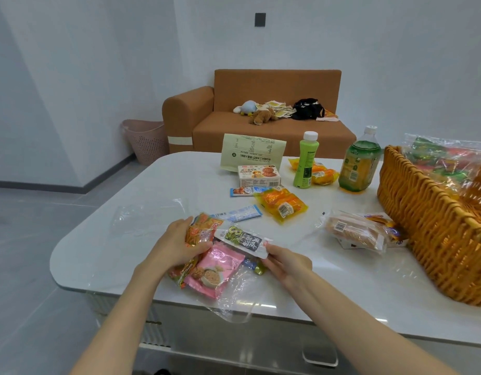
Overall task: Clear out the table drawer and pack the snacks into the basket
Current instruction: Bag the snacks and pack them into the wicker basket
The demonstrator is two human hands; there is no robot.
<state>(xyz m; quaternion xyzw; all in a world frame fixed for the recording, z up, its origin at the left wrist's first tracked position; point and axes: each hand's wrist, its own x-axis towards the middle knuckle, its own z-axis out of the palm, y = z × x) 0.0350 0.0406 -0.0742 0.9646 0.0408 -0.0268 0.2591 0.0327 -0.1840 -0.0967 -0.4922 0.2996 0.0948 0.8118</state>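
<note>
You are facing a glossy white table with rounded corners (112,239); behind it an orange-brown sofa (261,125) stands against a pale wall, with a pink perforated plastic bin (147,139) beside it. Your hands are at the near edge of the table, close together over a small heap of snacks lying on a crumpled clear plastic bag (234,299).

Your left hand (177,244) grips the orange crinkly snack packet (198,231), fingers over its top and thumb by the pink biscuit packet (216,269) just below. Your right hand (285,262) pinches the right end of the black-and-white packet with green print (243,240), which spans the gap between your hands.

The golden woven wicker basket (423,226) sits well to your right at the table's edge, with a clear bag of colourful snacks (445,155) already in it. A clear-wrapped bread pack (353,231) lies beside the basket. Beyond your hands lie a yellow-orange cake pack (281,205) and a pale blue wrapper (235,213). Farther back stand a light green bottle with a white cap (305,161) and a green tea bottle (359,161).
</note>
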